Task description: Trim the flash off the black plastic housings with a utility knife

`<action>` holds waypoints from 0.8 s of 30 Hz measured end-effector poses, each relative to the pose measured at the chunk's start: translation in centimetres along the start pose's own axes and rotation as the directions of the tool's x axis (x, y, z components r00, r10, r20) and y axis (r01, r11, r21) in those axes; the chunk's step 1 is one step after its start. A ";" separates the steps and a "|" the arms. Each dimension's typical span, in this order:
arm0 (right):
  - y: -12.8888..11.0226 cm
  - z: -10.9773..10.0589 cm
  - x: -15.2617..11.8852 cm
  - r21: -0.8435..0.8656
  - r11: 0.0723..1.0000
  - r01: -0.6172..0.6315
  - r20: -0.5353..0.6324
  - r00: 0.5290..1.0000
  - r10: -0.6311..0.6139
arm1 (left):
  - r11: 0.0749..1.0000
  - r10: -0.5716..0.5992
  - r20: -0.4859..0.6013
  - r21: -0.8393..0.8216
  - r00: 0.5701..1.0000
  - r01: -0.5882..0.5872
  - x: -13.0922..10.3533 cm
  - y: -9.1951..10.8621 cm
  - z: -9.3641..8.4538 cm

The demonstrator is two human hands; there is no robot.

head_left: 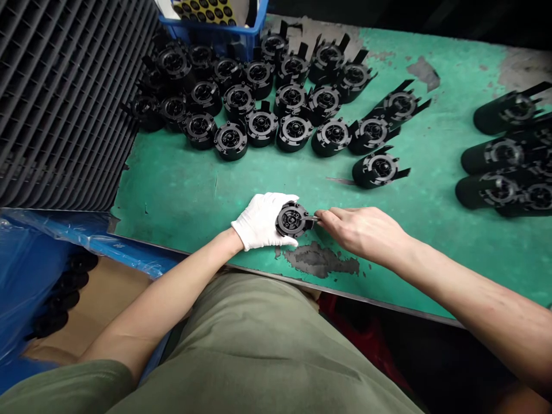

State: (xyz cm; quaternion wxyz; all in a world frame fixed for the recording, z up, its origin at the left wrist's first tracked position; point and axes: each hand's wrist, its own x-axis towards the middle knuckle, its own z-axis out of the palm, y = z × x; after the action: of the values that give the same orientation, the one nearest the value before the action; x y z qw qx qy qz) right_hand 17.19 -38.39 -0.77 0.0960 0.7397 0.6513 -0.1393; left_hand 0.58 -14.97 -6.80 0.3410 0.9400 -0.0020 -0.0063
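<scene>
In a white glove, my left hand (264, 221) is wrapped round a black cylindrical plastic part (291, 219) just above the green table. The part's round face, with its ring and inner details, points up toward me. My bare right hand (356, 229) is closed in a pinch at the part's right side. From its fingertips a thin metal tool (311, 218) reaches over the edge of the round face; its kind is too small to make out. One similar black part (376, 168) lies alone a little beyond my right hand.
Several rows of the same black parts (293, 132) stand across the back, before a blue bin (211, 33) holding a yellow label sheet (206, 10). More parts (502, 155) lie at the right. Stacked black grid trays (64, 103) rise at left, above a plastic-lined carton (107, 299). The green tabletop (185, 190) has worn patches.
</scene>
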 end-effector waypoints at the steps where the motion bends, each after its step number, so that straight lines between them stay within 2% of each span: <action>1: 0.0 0.2 0.0 0.030 1.000 -0.002 -0.023 1.000 0.003 | 1.000 0.002 -0.002 -0.001 1.000 -0.002 0.0 0.0 0.0; 4: -0.5 0.6 -0.2 0.087 0.995 -0.052 -0.068 0.996 0.058 | 1.000 0.015 -0.013 -0.004 1.000 -0.015 0.0 -0.2 0.1; 10: -1.2 0.5 -0.5 0.074 0.991 -0.115 -0.060 0.991 0.119 | 1.000 0.008 -0.015 -0.014 1.000 -0.009 -0.1 -0.2 0.1; 17: 0.1 -0.4 -0.2 -0.030 1.000 0.007 0.002 1.000 -0.007 | 1.000 0.024 -0.019 -0.011 1.000 -0.024 -0.1 -0.3 0.2; 22: 1.5 -0.5 0.7 -0.005 0.996 0.090 0.025 0.996 -0.090 | 0.999 0.040 -0.024 0.001 0.999 -0.040 0.0 -0.4 0.2; 24: 2.0 -0.3 1.2 0.045 0.995 0.091 -0.012 0.996 -0.091 | 0.999 0.036 -0.024 -0.002 0.999 -0.036 0.1 -0.4 0.2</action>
State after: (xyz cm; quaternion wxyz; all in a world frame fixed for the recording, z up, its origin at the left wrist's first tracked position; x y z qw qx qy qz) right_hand 19.36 -37.47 -0.98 0.0694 0.7120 0.6815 -0.1545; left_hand 0.64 -14.78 -7.16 0.3421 0.9395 -0.0150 0.0110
